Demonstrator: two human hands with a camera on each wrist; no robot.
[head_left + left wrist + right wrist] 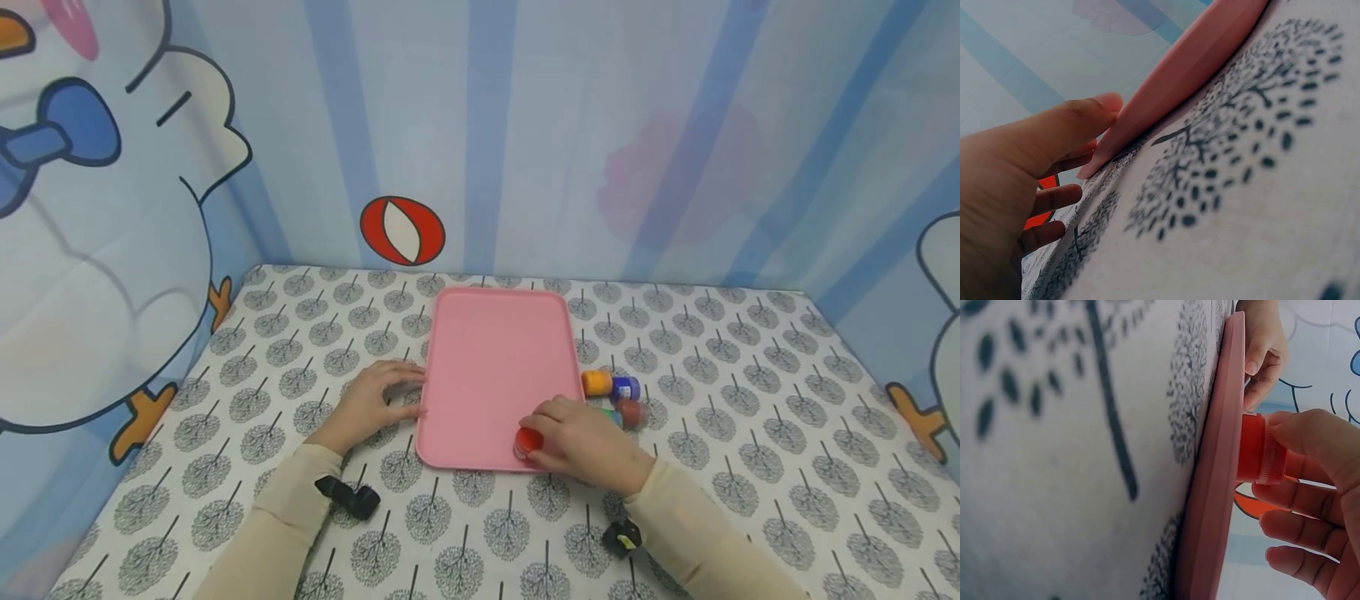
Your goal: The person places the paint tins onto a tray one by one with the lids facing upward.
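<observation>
A small red paint jar point(528, 442) stands at the near right corner of the pink tray point(480, 367). Thumb and fingers of my right hand point(588, 440) pinch it around its ribbed lid point(1275, 459); the jar's base meets the tray in the right wrist view. At the tray's left side, my left hand point(375, 404) has its thumb and fingertips against the rim, with relaxed fingers. In the left wrist view the thumb point(1072, 128) touches the tray's edge point(1172, 81).
Just right of the tray lie an orange jar point(597, 382), a blue jar point(626, 388), a brownish-red jar point(632, 412) and a green one point(611, 415) partly hidden behind my right hand. A tree-print cloth point(720, 500) covers the table, and a cartoon curtain point(555, 150) hangs behind.
</observation>
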